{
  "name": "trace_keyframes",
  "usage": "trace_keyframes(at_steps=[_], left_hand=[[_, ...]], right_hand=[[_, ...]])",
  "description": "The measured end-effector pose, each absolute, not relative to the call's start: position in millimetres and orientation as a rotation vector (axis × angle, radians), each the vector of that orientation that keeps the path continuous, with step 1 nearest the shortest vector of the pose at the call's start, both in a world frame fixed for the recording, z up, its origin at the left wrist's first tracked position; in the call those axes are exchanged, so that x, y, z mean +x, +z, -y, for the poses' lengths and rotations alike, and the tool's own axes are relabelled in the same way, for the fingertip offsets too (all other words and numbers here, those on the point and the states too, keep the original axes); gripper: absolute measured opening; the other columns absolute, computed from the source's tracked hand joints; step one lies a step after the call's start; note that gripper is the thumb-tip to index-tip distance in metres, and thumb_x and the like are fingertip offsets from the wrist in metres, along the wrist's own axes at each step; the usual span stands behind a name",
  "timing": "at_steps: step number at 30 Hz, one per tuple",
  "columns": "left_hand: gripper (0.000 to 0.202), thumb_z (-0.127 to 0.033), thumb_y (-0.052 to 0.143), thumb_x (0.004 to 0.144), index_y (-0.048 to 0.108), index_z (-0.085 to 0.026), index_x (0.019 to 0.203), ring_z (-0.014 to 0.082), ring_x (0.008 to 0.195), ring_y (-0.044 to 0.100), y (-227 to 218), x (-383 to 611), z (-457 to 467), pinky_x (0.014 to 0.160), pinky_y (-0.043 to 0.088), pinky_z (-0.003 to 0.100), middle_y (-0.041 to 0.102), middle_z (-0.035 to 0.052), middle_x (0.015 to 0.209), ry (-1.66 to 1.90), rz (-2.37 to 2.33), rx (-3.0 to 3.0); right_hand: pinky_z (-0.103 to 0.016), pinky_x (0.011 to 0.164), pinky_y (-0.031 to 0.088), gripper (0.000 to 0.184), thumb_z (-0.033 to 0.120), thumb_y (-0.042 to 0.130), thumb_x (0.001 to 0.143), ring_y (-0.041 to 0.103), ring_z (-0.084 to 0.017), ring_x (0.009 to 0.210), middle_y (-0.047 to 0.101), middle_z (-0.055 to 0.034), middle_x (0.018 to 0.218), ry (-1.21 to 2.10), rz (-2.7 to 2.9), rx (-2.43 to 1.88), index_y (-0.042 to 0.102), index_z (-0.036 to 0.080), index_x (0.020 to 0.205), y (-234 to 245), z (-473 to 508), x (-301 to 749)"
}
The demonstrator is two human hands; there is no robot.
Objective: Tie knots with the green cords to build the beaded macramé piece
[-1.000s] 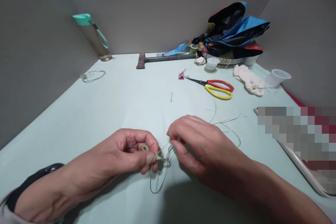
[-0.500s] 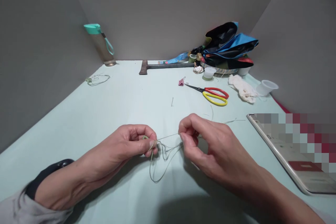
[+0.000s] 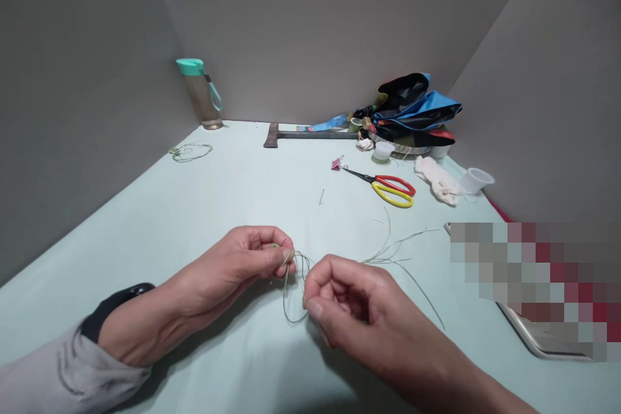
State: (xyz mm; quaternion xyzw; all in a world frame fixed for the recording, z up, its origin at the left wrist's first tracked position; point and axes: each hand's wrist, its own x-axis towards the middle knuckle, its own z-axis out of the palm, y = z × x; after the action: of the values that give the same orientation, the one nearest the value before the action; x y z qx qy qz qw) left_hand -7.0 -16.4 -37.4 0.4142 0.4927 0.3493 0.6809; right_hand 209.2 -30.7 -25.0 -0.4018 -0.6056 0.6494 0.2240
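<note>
My left hand (image 3: 259, 255) pinches a small green knotted cord piece (image 3: 275, 246), most of it hidden behind the fingers. Thin green cords (image 3: 292, 321) come out of it and hang in a loop between my two hands. Thumb and forefinger of my right hand (image 3: 347, 297) are pressed together on the cord, low and close to the loop. Loose cord ends (image 3: 388, 257) spread out on the table beyond my right hand.
Red-and-yellow-handled scissors (image 3: 392, 191) lie near a pink binder clip (image 3: 336, 163). Farther back are a hammer-like tool (image 3: 315, 135), a bottle (image 3: 200, 97), a blue-black bag (image 3: 422, 107), small cups (image 3: 478, 179) and white cloth (image 3: 438, 180). A coiled cord (image 3: 191, 152) lies left, a phone (image 3: 538, 336) right.
My right hand has moved down and left, closer to my left hand, so the stretched strand is now slack. Cord ends show spread out behind it. The whole view has shifted slightly.
</note>
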Motion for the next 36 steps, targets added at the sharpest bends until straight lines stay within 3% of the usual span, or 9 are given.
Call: trace_keyframes(at_steps=[9, 13, 15, 19, 23, 30, 33, 36], left_hand=[[0.024, -0.037, 0.093, 0.089, 0.078, -0.02, 0.081, 0.0175, 0.071, 0.054, -37, -18, 19, 0.071, 0.042, 0.031, 0.069, -0.0002, 0.074, 0.622, -0.995, 1.136], [0.028, -0.044, 0.093, 0.093, 0.081, -0.021, 0.085, 0.0179, 0.072, 0.058, -39, -22, 20, 0.07, 0.048, 0.03, 0.073, 0.0039, 0.088, 0.619, -0.95, 1.241], [0.027, -0.043, 0.093, 0.094, 0.081, -0.022, 0.083, 0.0205, 0.08, 0.062, -40, -23, 20, 0.077, 0.053, 0.032, 0.075, 0.0059, 0.097, 0.666, -0.931, 1.296], [0.02, -0.037, 0.094, 0.094, 0.084, -0.027, 0.079, 0.0312, 0.117, 0.064, -37, -24, 19, 0.101, 0.052, 0.036, 0.073, 0.0048, 0.077, 0.749, -0.932, 1.392], [0.018, -0.037, 0.095, 0.093, 0.086, -0.03, 0.08, 0.0325, 0.117, 0.063, -34, -25, 19, 0.102, 0.051, 0.039, 0.062, 0.0015, 0.058, 0.763, -0.942, 1.42], [0.027, -0.05, 0.098, 0.092, 0.089, -0.029, 0.077, 0.028, 0.105, 0.065, -35, -22, 19, 0.096, 0.055, 0.035, 0.065, 0.0018, 0.069, 0.777, -0.911, 1.395], [0.025, -0.047, 0.095, 0.096, 0.089, -0.028, 0.08, 0.0239, 0.098, 0.067, -36, -22, 18, 0.09, 0.057, 0.032, 0.068, 0.0013, 0.079, 0.781, -0.885, 1.38], [0.024, -0.044, 0.091, 0.101, 0.088, -0.027, 0.084, 0.0242, 0.103, 0.071, -38, -22, 17, 0.09, 0.058, 0.031, 0.076, 0.0035, 0.094, 0.77, -0.848, 1.383]], right_hand=[[-0.032, 0.065, 0.041, 0.011, 0.025, 0.061, 0.094, 0.055, -0.02, 0.078, 0.06, 0.0006, 0.083, 1.173, 1.881, -1.038, 0.056, 0.026, 0.085, -23, -3, 225], [-0.038, 0.093, 0.048, 0.01, 0.027, 0.06, 0.102, 0.063, -0.023, 0.107, 0.067, -0.0043, 0.111, 1.145, 1.867, -0.976, 0.057, 0.026, 0.093, -38, -12, 219], [-0.039, 0.097, 0.048, 0.01, 0.03, 0.058, 0.107, 0.065, -0.023, 0.108, 0.07, -0.004, 0.112, 1.183, 1.861, -0.951, 0.059, 0.026, 0.099, -45, -13, 214], [-0.036, 0.085, 0.048, 0.017, 0.031, 0.055, 0.111, 0.063, -0.02, 0.09, 0.068, 0.0008, 0.095, 1.304, 1.818, -0.942, 0.06, 0.026, 0.095, -53, -11, 209], [-0.035, 0.078, 0.044, 0.017, 0.026, 0.058, 0.11, 0.057, -0.018, 0.083, 0.063, 0.0035, 0.088, 1.39, 1.76, -0.933, 0.058, 0.026, 0.093, -52, -9, 210], [-0.034, 0.079, 0.048, 0.02, 0.02, 0.059, 0.111, 0.064, -0.017, 0.082, 0.067, 0.0024, 0.086, 1.568, 1.669, -0.883, 0.057, 0.024, 0.092, -51, -7, 208], [-0.032, 0.078, 0.051, 0.02, 0.017, 0.06, 0.111, 0.065, -0.016, 0.081, 0.066, 0.0025, 0.085, 1.631, 1.616, -0.869, 0.057, 0.023, 0.092, -53, -7, 207], [-0.029, 0.074, 0.051, 0.02, 0.017, 0.059, 0.112, 0.064, -0.014, 0.075, 0.066, 0.0026, 0.085, 1.679, 1.559, -0.876, 0.058, 0.022, 0.093, -55, -6, 208]])
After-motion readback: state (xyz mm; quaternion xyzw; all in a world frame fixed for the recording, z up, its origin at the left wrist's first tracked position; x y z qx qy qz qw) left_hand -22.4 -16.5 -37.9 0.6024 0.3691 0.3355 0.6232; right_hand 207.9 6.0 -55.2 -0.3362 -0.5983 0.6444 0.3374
